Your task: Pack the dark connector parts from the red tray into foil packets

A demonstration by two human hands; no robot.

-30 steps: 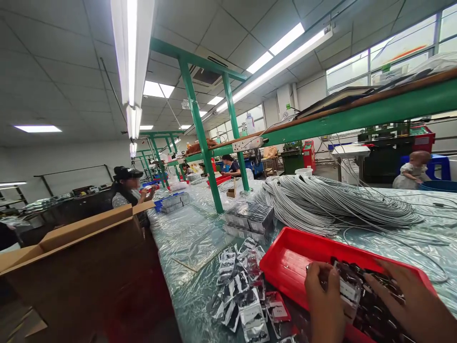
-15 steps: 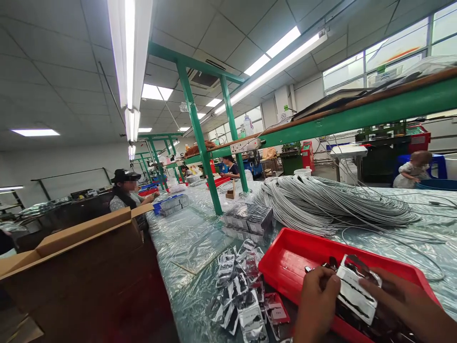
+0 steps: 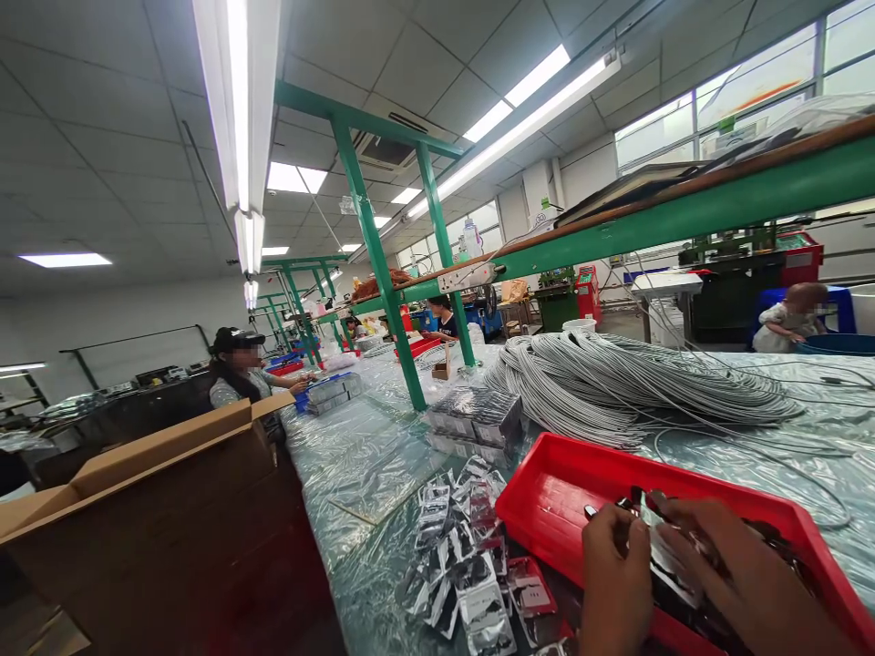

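Note:
Over the red tray [image 3: 553, 497], my left hand [image 3: 615, 574] pinches the left edge of a small silver packet [image 3: 674, 558] between thumb and fingers. My right hand [image 3: 742, 569] closes on the same packet from the right, its fingers lying across the front and hiding much of it. Dark, shiny small parts [image 3: 776, 538] lie in the tray beneath and behind the hands; their kind is not clear. Left of the tray, a loose heap of silver packets [image 3: 482, 606] spreads over the plastic-covered table.
Stacked grey boxes [image 3: 478, 415] stand behind the heap. A large coil of grey cable [image 3: 615, 387] lies beyond the tray, below a green-edged shelf [image 3: 684, 228]. A green post [image 3: 379, 273] rises from the table. Left are an open carton [image 3: 164, 510] and a seated person [image 3: 236, 374].
My right hand has moved left and over the packet, covering more of its face. The packet has turned and shows less silver. The person at left has reached an arm toward the boxes.

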